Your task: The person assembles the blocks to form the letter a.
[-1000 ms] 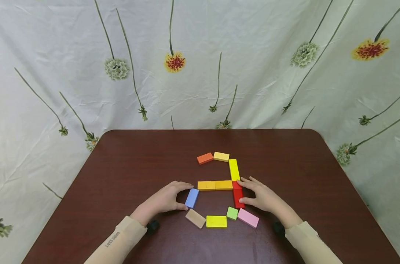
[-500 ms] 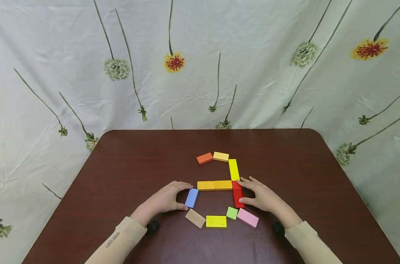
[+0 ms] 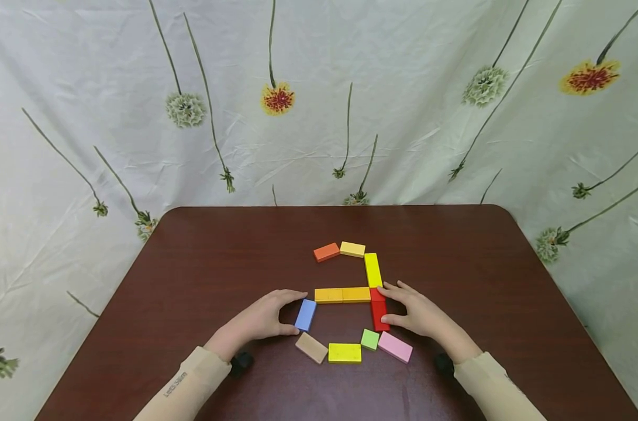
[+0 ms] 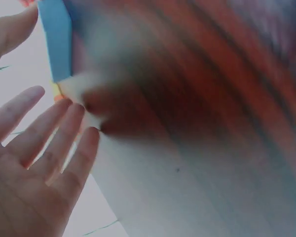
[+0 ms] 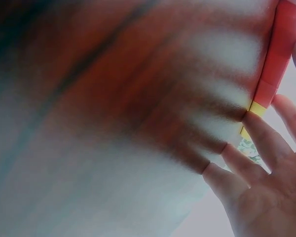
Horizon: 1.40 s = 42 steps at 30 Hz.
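Observation:
On the dark table, my left hand [image 3: 261, 317] rests beside a blue block [image 3: 305, 314], thumb near its lower end and index finger near its upper end. The left wrist view shows that hand [image 4: 37, 165] with fingers spread beside the blue block [image 4: 58, 42]. My right hand [image 3: 423, 314] lies along the right side of two end-to-end red blocks [image 3: 380, 316], its index finger at the upper one and its thumb at the lower. In the right wrist view the right hand's fingers [image 5: 269, 140] stretch out near the red blocks [image 5: 281, 47].
Orange-yellow blocks [image 3: 328, 296] run left from the red ones. A tall yellow block [image 3: 373, 270], a pale yellow block [image 3: 352, 249] and an orange block [image 3: 326, 252] lie beyond. Nearer are tan [image 3: 311, 348], yellow [image 3: 345, 353], green [image 3: 370, 339] and pink [image 3: 395, 347] blocks. A flowered cloth [image 3: 319, 128] hangs behind.
My left hand has shifted very slightly left, leaving a small gap beside the blue block. The right hand and the blocks stay as they were.

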{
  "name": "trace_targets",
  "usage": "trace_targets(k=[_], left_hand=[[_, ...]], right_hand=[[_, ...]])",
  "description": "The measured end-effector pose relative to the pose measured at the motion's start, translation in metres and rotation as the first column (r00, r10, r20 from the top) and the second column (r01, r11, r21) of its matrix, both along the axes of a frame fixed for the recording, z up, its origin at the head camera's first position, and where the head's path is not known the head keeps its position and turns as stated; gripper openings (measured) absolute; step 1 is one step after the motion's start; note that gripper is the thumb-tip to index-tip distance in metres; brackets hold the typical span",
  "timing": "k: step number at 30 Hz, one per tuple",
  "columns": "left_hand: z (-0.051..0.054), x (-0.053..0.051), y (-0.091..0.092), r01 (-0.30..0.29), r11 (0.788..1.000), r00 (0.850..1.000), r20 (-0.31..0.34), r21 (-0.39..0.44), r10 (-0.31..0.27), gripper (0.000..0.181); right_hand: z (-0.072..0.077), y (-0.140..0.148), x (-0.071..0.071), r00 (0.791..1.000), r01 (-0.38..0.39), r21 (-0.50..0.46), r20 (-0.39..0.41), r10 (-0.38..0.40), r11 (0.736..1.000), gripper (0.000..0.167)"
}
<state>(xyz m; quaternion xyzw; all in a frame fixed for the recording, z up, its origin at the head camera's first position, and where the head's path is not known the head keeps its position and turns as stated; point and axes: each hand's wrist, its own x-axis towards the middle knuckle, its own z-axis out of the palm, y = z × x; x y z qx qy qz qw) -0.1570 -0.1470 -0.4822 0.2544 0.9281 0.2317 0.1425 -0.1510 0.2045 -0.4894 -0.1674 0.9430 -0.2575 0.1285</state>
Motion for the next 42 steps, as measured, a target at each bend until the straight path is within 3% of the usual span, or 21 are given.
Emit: trace_targets(k=[3, 6, 12, 19, 25, 42], left_hand=[[0.003, 0.006, -0.001, 0.024, 0.999, 1.0, -0.007, 0.035, -0.024, 0.065], [0.007, 0.014, 0.002, 0.087, 0.995, 0.994, -0.069, 0.041, -0.084, 0.055], [0.007, 0.026, 0.006, 0.19, 0.982, 0.958, -0.221, 0.004, -0.184, 0.047], [0.002, 0.032, 0.01, 0.219, 0.975, 0.946, -0.237, -0.03, -0.22, 0.042], [-0.001, 0.032, 0.014, 0.253, 0.966, 0.928, -0.268, -0.06, -0.259, 0.033], [-0.002, 0.031, 0.018, 0.24, 0.969, 0.934, -0.259, -0.056, -0.246, 0.031]], right_hand=[[0.0, -0.001, 0.0, 1.0, 0.007, 0.002, 0.01, -0.007, 1.0, 0.067], [0.001, -0.001, 0.0, 1.0, 0.006, 0.002, 0.01, -0.006, 1.0, 0.067], [0.001, 0.0, 0.0, 1.0, 0.004, -0.002, 0.005, -0.004, 1.0, 0.067], [-0.001, -0.001, 0.001, 1.0, 0.003, -0.005, 0.007, -0.003, 1.0, 0.067], [0.001, -0.001, 0.0, 1.0, 0.01, -0.008, 0.011, -0.01, 1.0, 0.067], [0.002, 0.0, 0.0, 1.0, 0.007, -0.005, 0.021, -0.007, 1.0, 0.067]])
